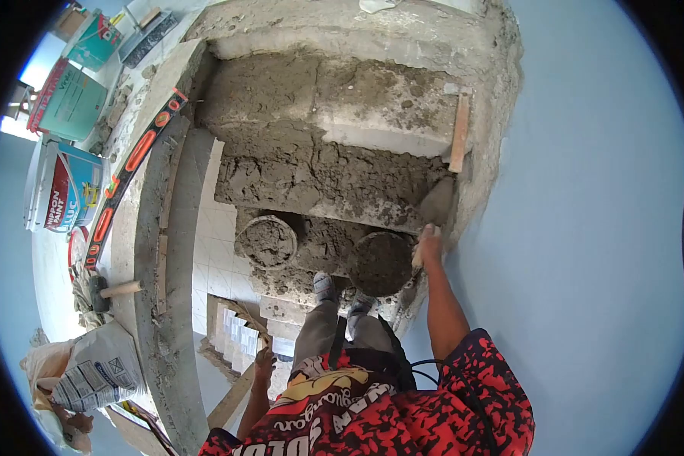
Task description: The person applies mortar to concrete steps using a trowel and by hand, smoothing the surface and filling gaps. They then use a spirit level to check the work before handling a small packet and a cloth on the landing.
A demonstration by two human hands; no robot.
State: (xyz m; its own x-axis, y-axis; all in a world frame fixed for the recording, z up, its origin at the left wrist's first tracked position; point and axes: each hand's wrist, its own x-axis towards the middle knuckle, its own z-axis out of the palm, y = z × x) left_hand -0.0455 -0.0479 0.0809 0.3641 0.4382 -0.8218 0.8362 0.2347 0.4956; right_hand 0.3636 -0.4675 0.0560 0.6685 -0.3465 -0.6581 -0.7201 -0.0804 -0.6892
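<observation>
My right hand [429,245] is closed around the handle of a trowel [437,204]. Its blade rests against wet mortar [311,175] at the right end of a stair step, close to the wall. Just below that hand stands a dark bucket [353,267] filled with mortar. Another mortar bucket [294,247] sits to its left, in front of my feet. Down at the lower left, my left hand [264,366] hangs beside the edge of a brown board [254,319]; its fingers are too small and dark to make out.
An orange and black spirit level [138,154] leans along the left ledge. Paint buckets [72,99], a mallet [121,289] and a cement bag [102,368] are also on that side. A wooden strip [460,133] lies on the upper step. The blue wall [585,228] borders the right.
</observation>
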